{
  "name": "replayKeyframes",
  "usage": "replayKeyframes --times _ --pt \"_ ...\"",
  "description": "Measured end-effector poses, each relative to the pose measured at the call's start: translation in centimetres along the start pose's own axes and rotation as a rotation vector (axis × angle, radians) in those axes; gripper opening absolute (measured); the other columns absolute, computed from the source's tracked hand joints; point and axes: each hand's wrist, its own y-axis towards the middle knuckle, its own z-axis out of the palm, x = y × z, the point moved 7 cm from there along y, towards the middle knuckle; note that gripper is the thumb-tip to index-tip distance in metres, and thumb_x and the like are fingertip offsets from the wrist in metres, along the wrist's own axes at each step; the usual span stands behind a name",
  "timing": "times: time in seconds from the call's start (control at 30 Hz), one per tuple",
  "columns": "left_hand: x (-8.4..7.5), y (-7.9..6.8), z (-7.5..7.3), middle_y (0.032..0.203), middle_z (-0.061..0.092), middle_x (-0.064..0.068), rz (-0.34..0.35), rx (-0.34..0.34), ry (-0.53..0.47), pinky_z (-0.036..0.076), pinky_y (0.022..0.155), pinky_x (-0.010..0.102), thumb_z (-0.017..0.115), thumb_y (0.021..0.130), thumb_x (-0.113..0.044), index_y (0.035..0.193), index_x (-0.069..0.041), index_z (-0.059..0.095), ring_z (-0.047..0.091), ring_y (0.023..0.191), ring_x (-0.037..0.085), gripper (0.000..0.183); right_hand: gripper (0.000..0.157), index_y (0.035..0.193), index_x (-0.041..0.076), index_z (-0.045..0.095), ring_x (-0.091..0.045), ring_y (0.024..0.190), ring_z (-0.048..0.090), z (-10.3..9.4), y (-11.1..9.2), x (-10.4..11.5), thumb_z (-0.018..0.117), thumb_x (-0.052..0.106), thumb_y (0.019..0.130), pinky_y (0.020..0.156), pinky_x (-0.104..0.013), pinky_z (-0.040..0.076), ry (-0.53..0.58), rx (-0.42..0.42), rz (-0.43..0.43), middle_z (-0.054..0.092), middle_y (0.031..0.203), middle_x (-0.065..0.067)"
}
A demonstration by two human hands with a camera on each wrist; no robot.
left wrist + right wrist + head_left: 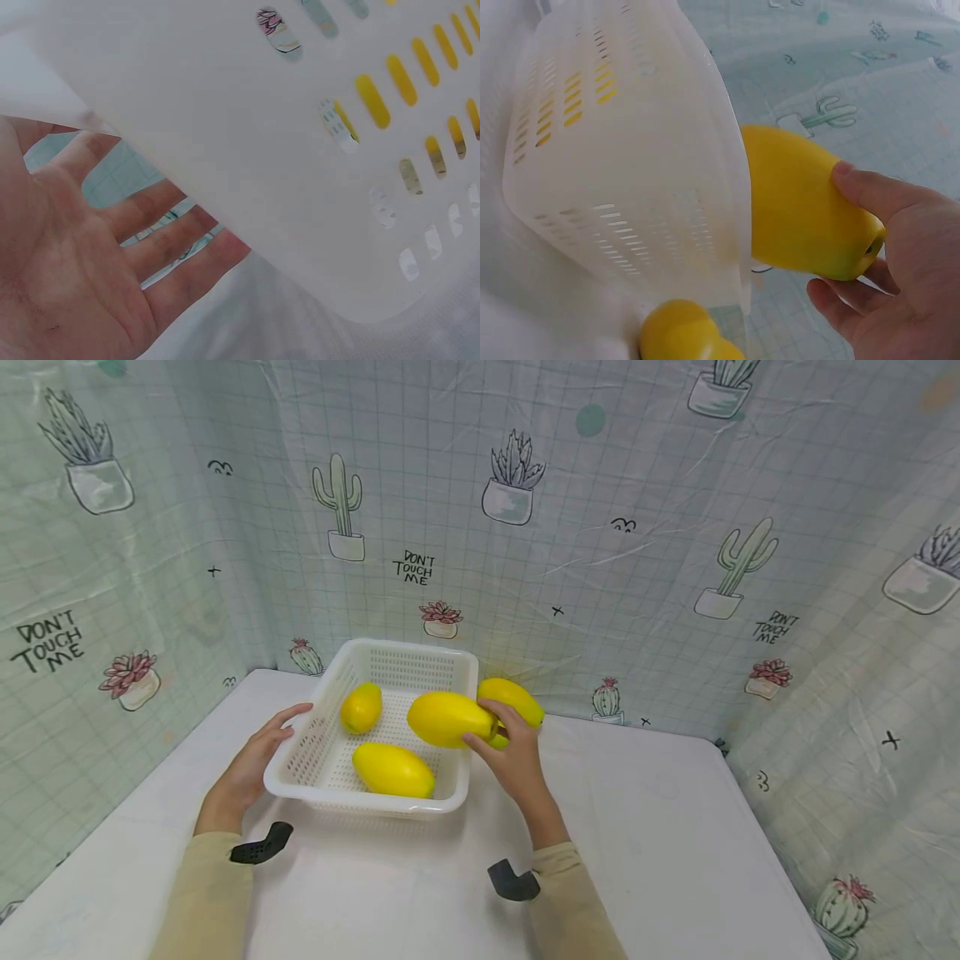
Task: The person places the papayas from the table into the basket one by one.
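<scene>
My right hand [519,762] holds a yellow papaya [448,720] by its greenish end, thumb on one side and fingers on the other. This papaya is over the right rim of a white slotted plastic basket [341,797]. Inside the basket lie another papaya [393,770], near the front, and a smaller-looking yellow fruit [362,708] at the left. My left hand [251,767] is at the basket's left side, with fingers extended and spread; in the left wrist view the fingertips [229,247] meet or pass behind the basket wall.
Outside the basket's right wall rests one more papaya [516,697], with a yellow-green piece of fruit partly hidden below it by the right hand. A white-covered table [637,827] lies beneath. Cactus-printed curtains [555,568] stand close behind and at both sides.
</scene>
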Motion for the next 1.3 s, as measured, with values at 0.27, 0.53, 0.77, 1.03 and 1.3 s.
replayKeyframes --times 0.27,0.53,0.77,1.03,1.3 --pt "0.0 0.0 0.0 0.144 0.041 -0.012 -0.007 -0.008 0.001 0.055 0.085 0.025 0.032 0.105 -0.034 0.153 -0.031 0.024 0.060 0.109 0.005 0.049 0.045 0.126 0.010 0.061 -0.023 0.113 0.061 0.8 0.2 0.0 0.075 0.022 0.084 0.094 -0.040 0.054 0.049 0.013 -0.012 0.062 0.125 -0.007" --pt "-0.2 -0.1 0.0 0.145 0.041 -0.012 0.002 -0.016 0.004 0.055 0.086 0.024 0.033 0.105 -0.033 0.154 -0.029 0.024 0.059 0.110 0.005 0.050 0.043 0.122 0.010 0.064 -0.024 0.110 0.063 0.7 0.1 -0.5 0.075 0.024 0.084 0.092 -0.036 0.054 -0.030 -0.007 0.013 0.065 0.122 -0.005" --pt "-0.2 -0.1 0.0 0.144 0.043 -0.012 0.015 -0.016 0.012 0.055 0.086 0.024 0.032 0.105 -0.032 0.154 -0.027 0.024 0.059 0.110 0.006 0.050 0.044 0.123 0.008 0.063 -0.024 0.114 0.061 0.4 -0.1 -0.9 0.075 0.024 0.084 0.092 -0.038 0.054 -0.051 -0.027 0.022 0.065 0.124 -0.005" --pt "-0.2 0.0 0.0 0.147 0.039 -0.010 0.008 -0.022 0.019 0.053 0.087 0.023 0.032 0.105 -0.032 0.154 -0.028 0.024 0.055 0.113 0.006 0.049 0.044 0.122 0.010 0.063 -0.025 0.117 0.059 0.2 -0.3 -1.6 0.076 0.024 0.083 0.093 -0.043 0.054 -0.062 -0.045 0.049 0.064 0.125 -0.005" --pt "-0.2 -0.1 0.0 0.148 0.039 -0.007 -0.004 -0.023 0.006 0.053 0.087 0.023 0.033 0.105 -0.033 0.153 -0.028 0.024 0.057 0.112 0.005 0.050 0.047 0.124 0.009 0.062 -0.024 0.121 0.057 0.0 -0.5 -2.7 0.078 0.023 0.081 0.095 -0.046 0.052 -0.071 -0.056 0.089 0.063 0.126 -0.005"
